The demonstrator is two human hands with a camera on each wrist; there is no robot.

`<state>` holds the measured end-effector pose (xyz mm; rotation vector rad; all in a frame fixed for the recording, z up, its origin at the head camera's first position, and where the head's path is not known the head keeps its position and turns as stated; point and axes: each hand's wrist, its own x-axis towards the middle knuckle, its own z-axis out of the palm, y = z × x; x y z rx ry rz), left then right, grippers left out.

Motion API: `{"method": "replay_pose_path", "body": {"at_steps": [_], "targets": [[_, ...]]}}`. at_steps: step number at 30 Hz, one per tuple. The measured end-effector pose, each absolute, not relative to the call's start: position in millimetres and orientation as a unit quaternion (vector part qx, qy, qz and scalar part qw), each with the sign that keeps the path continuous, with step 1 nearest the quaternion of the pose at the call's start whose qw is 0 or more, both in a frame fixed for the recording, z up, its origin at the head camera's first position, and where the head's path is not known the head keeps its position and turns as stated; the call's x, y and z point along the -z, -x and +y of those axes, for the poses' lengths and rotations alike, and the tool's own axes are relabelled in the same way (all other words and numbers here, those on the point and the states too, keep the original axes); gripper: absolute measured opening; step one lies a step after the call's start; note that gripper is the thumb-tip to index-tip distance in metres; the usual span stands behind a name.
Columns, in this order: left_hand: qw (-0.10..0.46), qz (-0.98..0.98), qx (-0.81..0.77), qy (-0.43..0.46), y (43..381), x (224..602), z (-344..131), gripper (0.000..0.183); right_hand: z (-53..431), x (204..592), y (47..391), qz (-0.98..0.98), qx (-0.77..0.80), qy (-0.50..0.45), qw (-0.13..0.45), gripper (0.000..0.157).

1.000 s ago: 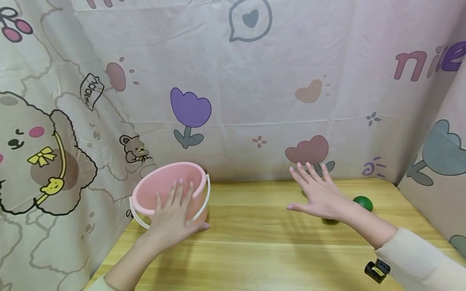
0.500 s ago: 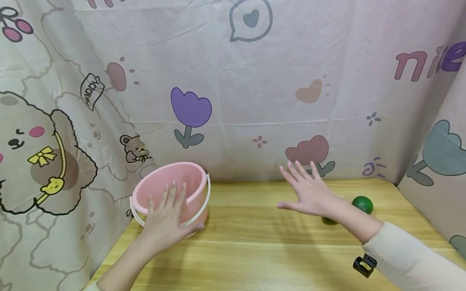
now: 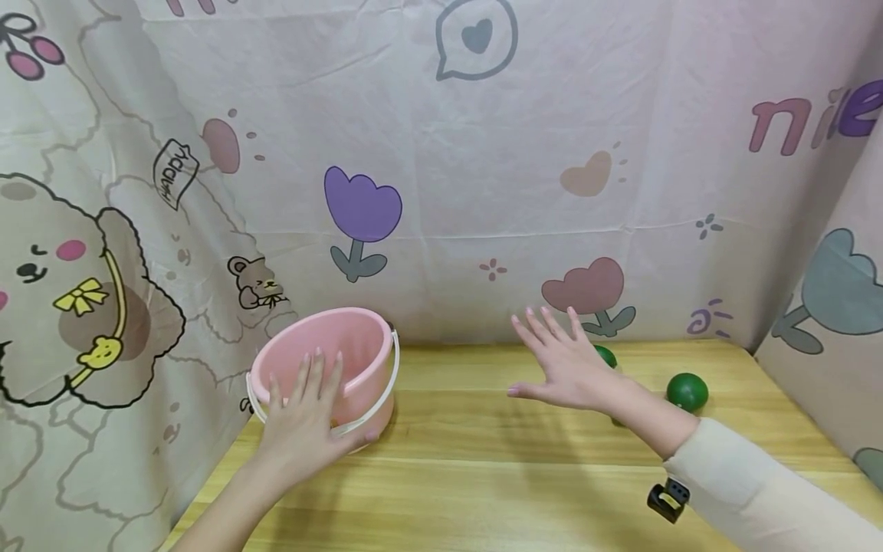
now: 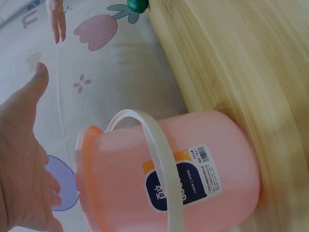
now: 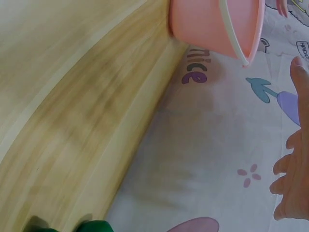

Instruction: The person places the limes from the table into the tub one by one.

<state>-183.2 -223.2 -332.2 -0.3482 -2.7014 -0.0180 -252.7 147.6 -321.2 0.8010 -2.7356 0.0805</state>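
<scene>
A pink bucket (image 3: 369,402) with a white handle (image 3: 396,368) stands upright on the wooden table at the left. My left hand (image 3: 300,429), fingers spread, hovers in front of it and overlaps its rim in the head view. Seen from the left wrist, that hand (image 4: 19,159) is beside the bucket's mouth, and a printed label (image 4: 188,181) shows on the bucket's side. Right of centre, my right hand (image 3: 569,372) is raised above the table with fingers spread, holding nothing. A round green object (image 3: 687,392) lies behind the right forearm; another (image 3: 605,356) shows partly past the hand.
The wooden table (image 3: 441,491) backs onto a printed curtain (image 3: 441,176), which also hangs along the left and right sides. A small black band-like device (image 3: 667,500) sits at the right sleeve (image 3: 731,475).
Both hands have drifted left with fingers still spread, the right one further. A second green object has come into view behind the right hand. The bucket has stayed in place.
</scene>
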Motion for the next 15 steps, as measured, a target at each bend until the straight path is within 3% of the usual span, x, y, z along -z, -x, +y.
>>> {"method": "replay_pose_path", "body": {"at_steps": [15], "targets": [[0.213, -0.969, 0.006, 0.124, 178.6, 333.0, -230.2, 0.109, 122.7, 324.2, 256.1, -0.938, -0.041, -0.302, 0.162, 0.097]]}}
